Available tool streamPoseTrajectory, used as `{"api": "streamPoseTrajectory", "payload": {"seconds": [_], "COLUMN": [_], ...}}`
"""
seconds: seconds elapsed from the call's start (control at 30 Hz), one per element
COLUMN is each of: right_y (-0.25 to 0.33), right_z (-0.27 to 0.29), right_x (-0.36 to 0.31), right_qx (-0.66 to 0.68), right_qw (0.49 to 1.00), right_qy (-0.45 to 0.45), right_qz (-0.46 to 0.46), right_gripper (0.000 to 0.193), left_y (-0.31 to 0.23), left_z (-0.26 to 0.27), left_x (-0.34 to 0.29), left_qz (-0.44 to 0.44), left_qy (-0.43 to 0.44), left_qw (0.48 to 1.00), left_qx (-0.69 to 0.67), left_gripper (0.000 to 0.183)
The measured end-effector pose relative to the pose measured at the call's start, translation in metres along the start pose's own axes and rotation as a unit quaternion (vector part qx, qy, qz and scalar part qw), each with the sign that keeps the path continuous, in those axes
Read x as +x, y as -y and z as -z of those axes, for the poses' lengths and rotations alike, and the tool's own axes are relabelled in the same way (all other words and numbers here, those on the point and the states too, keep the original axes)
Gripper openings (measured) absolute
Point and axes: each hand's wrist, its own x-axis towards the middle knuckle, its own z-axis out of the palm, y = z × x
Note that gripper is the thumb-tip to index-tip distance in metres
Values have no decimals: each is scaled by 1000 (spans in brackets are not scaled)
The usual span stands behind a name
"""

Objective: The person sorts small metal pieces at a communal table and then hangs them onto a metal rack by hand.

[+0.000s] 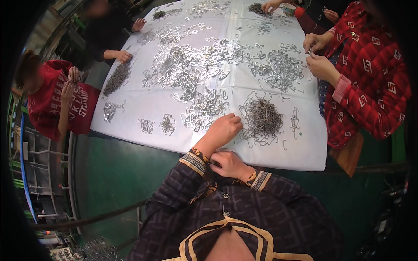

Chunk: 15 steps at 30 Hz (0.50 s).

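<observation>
White tabletop, hands near hooks

Light fell brightest on the white desk, glaring around its middle and glinting off the S-shaped metal hooks; the green floor lay dimmer, and fisheye distortion bowed the dark-cornered edges.

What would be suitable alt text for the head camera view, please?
A person's left hand is over a white table beside a pile of dark bent-wire pieces; the right hand is by the left cuff at the table's near edge. Shinier metal pieces spread across the middle, with other people around the table.
</observation>
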Motion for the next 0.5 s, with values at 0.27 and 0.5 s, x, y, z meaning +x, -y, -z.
{"api": "streamPoseTrajectory", "payload": {"seconds": [0.27,0.5], "right_y": [4,7], "right_z": [1,0], "right_x": [0,2], "right_qx": [26,100], "right_qw": [999,991], "right_qy": [-1,-1], "right_qz": [-22,-95], "right_gripper": [19,16], "left_y": [-11,-26], "left_z": [28,52], "left_x": [-20,-95], "left_qz": [106,390], "left_qy": [-32,-105], "left_qw": [990,825], "left_qx": [-89,-396], "left_gripper": [8,7]}}
